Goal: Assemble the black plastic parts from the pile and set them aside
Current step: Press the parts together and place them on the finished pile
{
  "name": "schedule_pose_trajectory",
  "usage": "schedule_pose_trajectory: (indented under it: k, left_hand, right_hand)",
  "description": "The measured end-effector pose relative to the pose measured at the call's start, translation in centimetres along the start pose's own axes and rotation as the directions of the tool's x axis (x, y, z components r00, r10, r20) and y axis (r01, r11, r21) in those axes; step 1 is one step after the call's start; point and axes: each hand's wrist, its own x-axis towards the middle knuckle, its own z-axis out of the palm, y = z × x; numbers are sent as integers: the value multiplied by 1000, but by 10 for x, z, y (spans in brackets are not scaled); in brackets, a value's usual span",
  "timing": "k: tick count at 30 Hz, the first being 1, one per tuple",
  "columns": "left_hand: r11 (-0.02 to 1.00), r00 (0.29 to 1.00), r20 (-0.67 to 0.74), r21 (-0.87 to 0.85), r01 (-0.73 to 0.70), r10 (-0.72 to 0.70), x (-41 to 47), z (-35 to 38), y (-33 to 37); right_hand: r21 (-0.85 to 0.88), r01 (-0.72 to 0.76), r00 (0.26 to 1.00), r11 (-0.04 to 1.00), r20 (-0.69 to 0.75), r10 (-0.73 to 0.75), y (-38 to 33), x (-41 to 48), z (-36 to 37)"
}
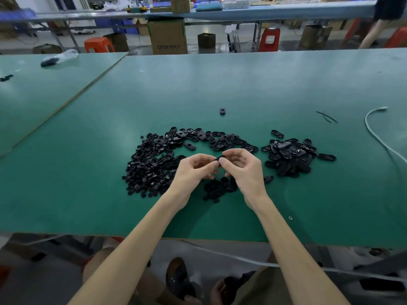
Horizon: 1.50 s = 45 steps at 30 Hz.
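A big pile of small black plastic parts (149, 166) lies on the green table (220, 89), left of my hands. An arc of oval black shells (204, 137) runs behind them. A second heap of oval pieces (290, 154) sits to the right. A smaller dark clump (218, 188) lies beneath my hands. My left hand (193, 170) and my right hand (242, 170) meet above the table, both pinching one black part (219, 160) between fingertips. Most of that part is hidden by my fingers.
One lone black piece (222, 111) lies farther back. Thin black ties (326, 116) and a white cable (374, 130) are at the right. A clear plastic bag (59, 58) rests at the far left. Orange stools and cardboard boxes stand beyond the table; a person stands at far right.
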Motion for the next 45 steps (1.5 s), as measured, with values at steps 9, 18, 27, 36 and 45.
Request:
schedule_pose_trajectory:
  k: [9,18,27,36,45]
  left_hand:
    - [996,1000,2,89,-8,8,-1,1,-1]
    - [993,999,1,110,40,-40,-1,5,7]
    - [982,996,-84,185,50,-35,-1,13,8]
    - [998,998,49,33,48,-50,-1,-6,7]
    - [965,989,-128,257,-44,80,9,12,22]
  right_hand:
    - [-16,8,1000,1000,-8,-8,-3,-2,-1]
    - [-6,13,1000,1000,18,-13,-1,-1,0]
    - [-56,12,1000,998,7,-12,1,0,1]
    - [-10,4,1000,1000,0,-4,-1,0,1]
    - [-6,12,999,1000,-48,-12,2,2,0]
